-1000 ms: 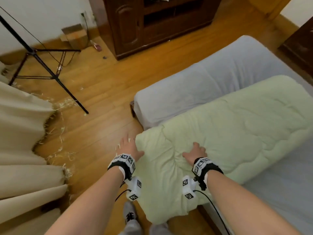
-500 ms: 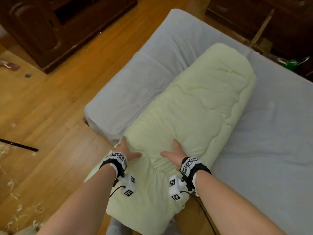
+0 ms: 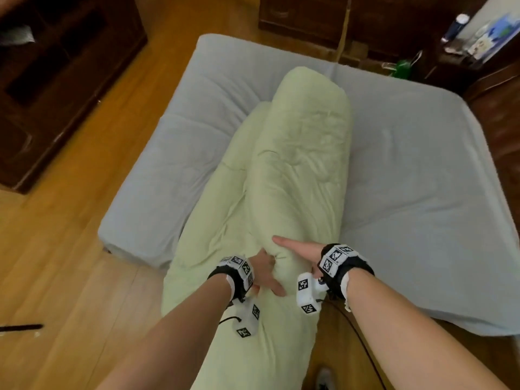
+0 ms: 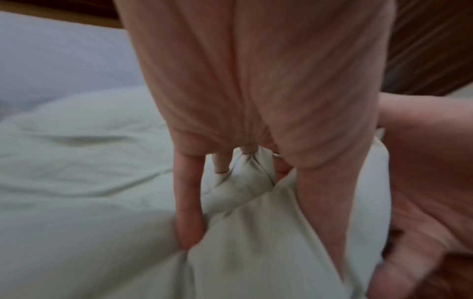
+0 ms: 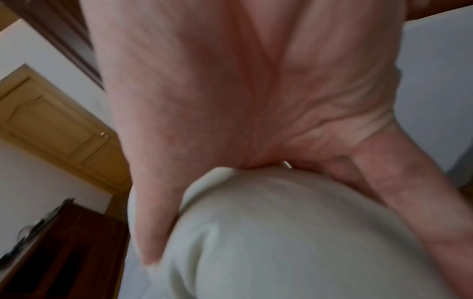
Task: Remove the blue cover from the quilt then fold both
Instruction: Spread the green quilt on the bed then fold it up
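A pale green quilt (image 3: pixel 304 153) lies lengthwise on the bed, doubled over into a long thick roll, with its near end hanging off the bed edge toward me. My left hand (image 3: pixel 267 273) digs its fingers (image 4: pixel 188 202) into a bunched fold of the quilt (image 4: pixel 76 182) and grips it. My right hand (image 3: pixel 298 249) clasps the rounded fold of the quilt (image 5: pixel 281 232) beside it, thumb on one side and fingers on the other. A grey-blue cloth (image 3: pixel 408 178) lies flat over the bed beneath the quilt.
Wooden floor (image 3: pixel 70 277) runs along the bed's left side. A dark wooden cabinet (image 3: pixel 56 80) stands at the far left and more dark furniture (image 3: pixel 422 23) behind the bed, with a green object (image 3: pixel 402 68) near it. My foot (image 3: pixel 323 378) shows below the quilt's hanging end.
My view has swung right along the bed. Both hands lay flat on the quilt; now the left grips a bunch, the right clasps the fold, and they are closer together.
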{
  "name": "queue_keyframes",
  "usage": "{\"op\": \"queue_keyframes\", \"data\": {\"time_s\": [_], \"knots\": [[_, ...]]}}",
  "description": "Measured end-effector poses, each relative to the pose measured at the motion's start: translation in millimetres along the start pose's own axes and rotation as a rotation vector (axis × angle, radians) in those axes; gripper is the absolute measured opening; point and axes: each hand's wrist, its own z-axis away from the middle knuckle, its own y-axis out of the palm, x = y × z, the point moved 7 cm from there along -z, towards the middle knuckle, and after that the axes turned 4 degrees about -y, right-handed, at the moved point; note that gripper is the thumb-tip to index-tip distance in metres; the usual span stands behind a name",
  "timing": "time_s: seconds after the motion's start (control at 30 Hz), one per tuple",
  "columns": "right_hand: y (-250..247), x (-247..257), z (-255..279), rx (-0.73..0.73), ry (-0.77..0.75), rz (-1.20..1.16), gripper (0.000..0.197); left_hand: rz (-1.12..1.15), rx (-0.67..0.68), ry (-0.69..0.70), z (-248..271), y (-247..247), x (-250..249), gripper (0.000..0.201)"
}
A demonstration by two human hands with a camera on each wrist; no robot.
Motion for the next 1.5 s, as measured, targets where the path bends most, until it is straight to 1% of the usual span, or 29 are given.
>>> {"op": "queue_keyframes", "data": {"time_s": [0.03,0.07,0.13,0.17,0.2,0.23,0.27,0.3,0.33,0.37,0.4,0.47,0.5,0.57,0.6,0.67,0.7,0.73,0.77,0.8,0.87,0.97,1.07,1.2,1.33,1.37,1.4,1.47,1.5], "knots": [[-20,-16,1,-0.013,0.018,0.048,0.128,-0.044,0.026,0.033,4,13,-29,0.096],[-41,-31,8,-0.035,0.007,0.076,0.108,-0.075,0.06,0.07,6,28,-57,0.092],[-91,-69,20,-0.115,-0.034,0.154,0.05,-0.098,0.089,0.112,2,65,-109,0.087],[-119,-93,26,-0.176,-0.041,0.188,0.029,-0.117,0.096,0.126,-1,85,-134,0.083],[-149,-122,31,-0.235,-0.037,0.208,0.019,-0.117,0.121,0.127,-4,105,-160,0.074],[-178,-155,32,-0.302,-0.027,0.179,0.02,-0.113,0.135,0.131,-12,129,-184,0.062],[-207,-192,31,-0.355,-0.032,0.139,0.027,-0.12,0.142,0.138,-21,153,-210,0.05],[-231,-230,27,-0.365,-0.031,0.058,0.033,-0.127,0.142,0.165,-31,176,-236,0.045],[-251,-269,24,-0.357,-0.022,-0.069,0.039,-0.147,0.133,0.197,-45,200,-262,0.048],[-264,-307,19,-0.339,-0.013,-0.221,0.049,-0.147,0.116,0.224,-61,224,-286,0.052],[-273,-341,11,-0.321,-0.008,-0.335,0.064,-0.149,0.097,0.232,-79,246,-306,0.053],[-277,-394,-19,-0.29,-0.04,-0.466,0.095,-0.135,0.091,0.233,-116,290,-333,0.048],[-276,-415,-43,-0.313,-0.066,-0.499,0.107,-0.136,0.085,0.226,-135,307,-338,0.042],[-265,-452,-100,-0.331,-0.095,-0.573,0.12,-0.1,0.037,0.205,-172,329,-327,0.029],[-255,-464,-129,-0.322,-0.115,-0.589,0.119,-0.073,0.001,0.18,-185,333,-316,0.027],[-243,-457,-151,-0.305,-0.202,-0.604,0.105,-0.073,-0.098,0.152,-200,330,-291,0.032],[-241,-445,-145,-0.315,-0.257,-0.613,0.088,-0.123,-0.154,0.157,-202,327,-281,0.037],[-242,-435,-138,-0.317,-0.301,-0.619,0.069,-0.198,-0.181,0.148,-201,322,-272,0.044],[-242,-429,-130,-0.288,-0.331,-0.623,0.06,-0.254,-0.203,0.147,-197,317,-268,0.05],[-240,-425,-126,-0.251,-0.35,-0.6,0.064,-0.288,-0.211,0.112,-192,311,-263,0.057],[-240,-418,-112,-0.188,-0.347,-0.541,0.074,-0.254,-0.234,0.026,-181,297,-250,0.064],[-242,-399,-95,-0.168,-0.353,-0.47,0.074,-0.143,-0.261,-0.061,-163,275,-231,0.067],[-234,-380,-93,-0.177,-0.319,-0.426,0.081,-0.034,-0.329,-0.165,-156,255,-202,0.067],[-215,-355,-108,-0.302,-0.219,-0.315,0.098,0.103,-0.354,-0.221,-169,232,-158,0.073],[-199,-315,-141,-0.445,-0.119,-0.304,0.107,0.209,-0.357,-0.171,-215,214,-129,0.085],[-199,-310,-154,-0.505,-0.081,-0.29,0.104,0.265,-0.334,-0.149,-233,214,-126,0.089],[-200,-308,-166,-0.571,-0.061,-0.257,0.095,0.354,-0.288,-0.129,-252,216,-123,0.092],[-201,-306,-185,-0.649,-0.071,-0.153,0.061,0.507,-0.175,-0.065,-281,226,-123,0.093],[-202,-302,-193,-0.67,-0.1,-0.093,0.046,0.496,-0.152,-0.021,-290,228,-126,0.087]]}}
